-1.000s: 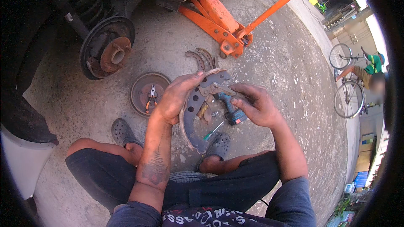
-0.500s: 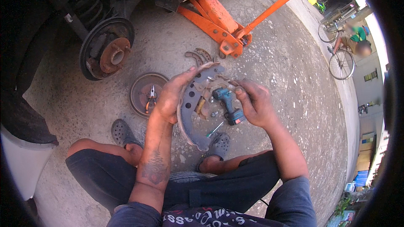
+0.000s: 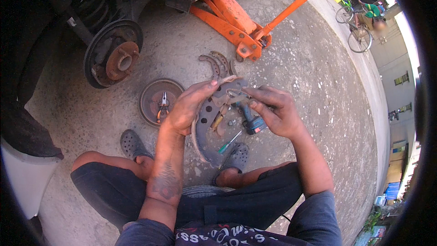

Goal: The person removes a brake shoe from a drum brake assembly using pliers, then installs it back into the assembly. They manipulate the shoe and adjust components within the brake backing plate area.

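Note:
A curved brake shoe [image 3: 205, 115], dark with holes along its web, is gripped by its lined outer edge in my left hand [image 3: 185, 108]. At the shoe's upper end, my right hand [image 3: 278, 109] pinches a worn metal lever [image 3: 237, 99] between thumb and fingers. A brownish adjuster or spring part [image 3: 220, 119] shows inside the shoe's curve. Partly behind my right hand, a teal cordless drill [image 3: 253, 124] lies on the ground. A screwdriver with a green handle [image 3: 223, 148] rests near my right foot.
Orange-handled pliers [image 3: 163, 107] lie in a brake drum [image 3: 146, 95] left of my hands. More brake shoes [image 3: 213, 65] lie ahead. A bare wheel hub [image 3: 124, 62] is at upper left. An orange floor jack [image 3: 234, 20] stands ahead. Far right, a person [image 3: 374, 11] is with a bicycle [image 3: 359, 40].
The brake shoe has tilted and dropped slightly in my left hand. My right hand has shifted a little left, turning the lever against the shoe. The distant person and bicycle have moved up the picture.

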The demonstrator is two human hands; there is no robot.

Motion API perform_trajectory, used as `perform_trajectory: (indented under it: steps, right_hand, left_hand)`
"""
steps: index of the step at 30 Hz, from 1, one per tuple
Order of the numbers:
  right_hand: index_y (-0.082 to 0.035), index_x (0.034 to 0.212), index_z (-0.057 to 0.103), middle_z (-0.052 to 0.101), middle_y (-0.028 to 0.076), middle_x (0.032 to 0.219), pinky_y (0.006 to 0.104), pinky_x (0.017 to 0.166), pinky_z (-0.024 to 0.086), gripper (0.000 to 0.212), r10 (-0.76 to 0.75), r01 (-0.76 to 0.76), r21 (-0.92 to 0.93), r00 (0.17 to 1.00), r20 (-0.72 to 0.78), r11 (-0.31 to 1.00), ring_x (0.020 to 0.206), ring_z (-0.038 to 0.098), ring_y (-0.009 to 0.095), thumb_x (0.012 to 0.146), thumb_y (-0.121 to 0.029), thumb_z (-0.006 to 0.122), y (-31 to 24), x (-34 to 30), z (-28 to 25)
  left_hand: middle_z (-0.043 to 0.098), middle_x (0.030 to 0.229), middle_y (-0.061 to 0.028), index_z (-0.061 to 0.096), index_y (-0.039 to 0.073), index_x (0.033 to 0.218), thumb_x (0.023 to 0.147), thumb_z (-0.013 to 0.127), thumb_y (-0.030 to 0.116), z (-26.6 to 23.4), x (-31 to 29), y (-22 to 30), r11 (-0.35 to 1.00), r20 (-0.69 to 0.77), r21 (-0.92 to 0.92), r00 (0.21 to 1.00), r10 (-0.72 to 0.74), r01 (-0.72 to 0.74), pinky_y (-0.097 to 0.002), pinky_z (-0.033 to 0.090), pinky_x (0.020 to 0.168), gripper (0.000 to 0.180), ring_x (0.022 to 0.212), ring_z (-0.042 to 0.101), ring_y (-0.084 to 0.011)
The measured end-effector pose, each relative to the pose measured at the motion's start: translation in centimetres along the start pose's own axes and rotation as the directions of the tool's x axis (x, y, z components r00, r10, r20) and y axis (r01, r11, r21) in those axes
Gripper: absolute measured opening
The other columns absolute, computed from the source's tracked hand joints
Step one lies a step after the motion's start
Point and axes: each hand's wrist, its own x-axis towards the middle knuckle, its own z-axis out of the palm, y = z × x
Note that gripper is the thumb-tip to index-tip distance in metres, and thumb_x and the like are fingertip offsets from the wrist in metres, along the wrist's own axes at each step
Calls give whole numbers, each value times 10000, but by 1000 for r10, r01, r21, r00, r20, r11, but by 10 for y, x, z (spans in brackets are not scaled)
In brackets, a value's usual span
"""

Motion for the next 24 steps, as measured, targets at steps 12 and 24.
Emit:
perform_trajectory:
  steps: [12, 24]
  right_hand:
    - [-18, 1144, 594, 647, 101, 955, 317, 802, 476, 261, 303, -302, 305, 952, 45, 903, 884, 600, 150, 927, -162, 588, 2, -8, -4]
    - [-6, 1144, 606, 625, 86, 871, 325, 722, 477, 294, 342, -383, 336, 923, 175, 861, 802, 592, 165, 948, -220, 559, 4, -8, -12]
  left_hand:
    - [630, 1153, -160, 511, -26, 1309, 987, 442, 332, 23, 2, -2, 995, -8, -102, 1000, -20, 19, -297, 567, 787, 487, 974, 653, -195]
    - [663, 1025, -115, 583, -68, 1193, 899, 633, 344, 6, 0, 3, 999, -201, 41, 980, -7, 15, -254, 523, 753, 509, 856, 648, -161]
